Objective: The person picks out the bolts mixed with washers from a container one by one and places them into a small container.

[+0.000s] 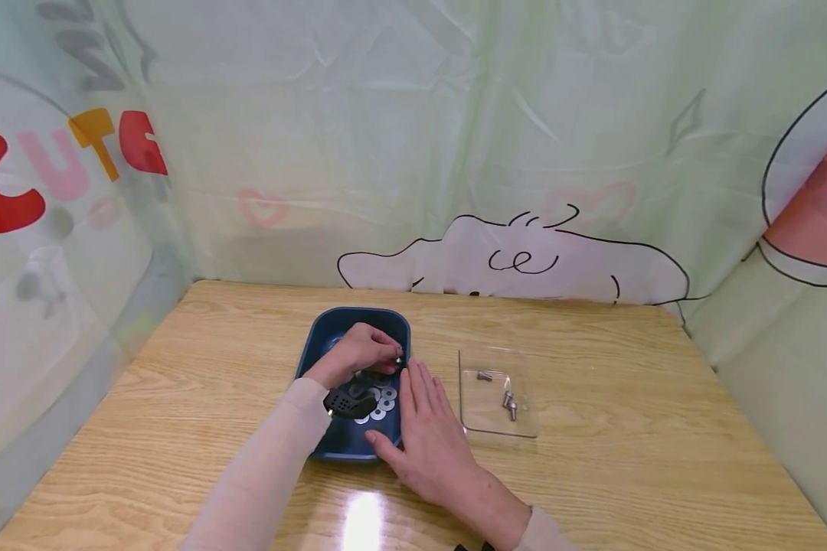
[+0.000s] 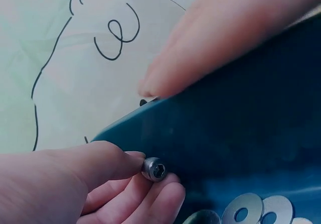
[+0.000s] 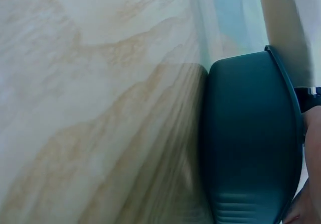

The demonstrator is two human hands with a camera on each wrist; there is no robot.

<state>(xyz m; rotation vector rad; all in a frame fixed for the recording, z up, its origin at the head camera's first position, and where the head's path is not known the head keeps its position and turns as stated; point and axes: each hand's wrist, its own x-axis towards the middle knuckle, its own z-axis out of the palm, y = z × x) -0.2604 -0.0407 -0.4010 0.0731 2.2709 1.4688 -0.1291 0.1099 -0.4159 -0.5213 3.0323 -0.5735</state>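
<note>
Inside a dark blue rectangular tray (image 1: pixel 331 312), my left hand (image 1: pixel 361 348) reaches over to the tray's right wall. Between its thumb and fingers it pinches a socket-head screw (image 2: pixel 155 169), whose hex recess faces the left wrist camera. Several flat metal washers (image 1: pixel 377 414) lie on the tray floor below that hand. My right hand (image 1: pixel 430 444) lies along the tray's right rim with straight fingers, thumb spread toward the near right corner. In the right wrist view the tray's outer side wall (image 3: pixel 251 138) shows, with part of the right hand at the frame's edge.
Right of the blue tray, a shallow clear plastic tray (image 1: pixel 499 434) holds several small screws (image 1: pixel 508 399). Both stand on a wooden table (image 1: pixel 627 428). A printed curtain (image 1: pixel 400 138) hangs behind the table and at its sides.
</note>
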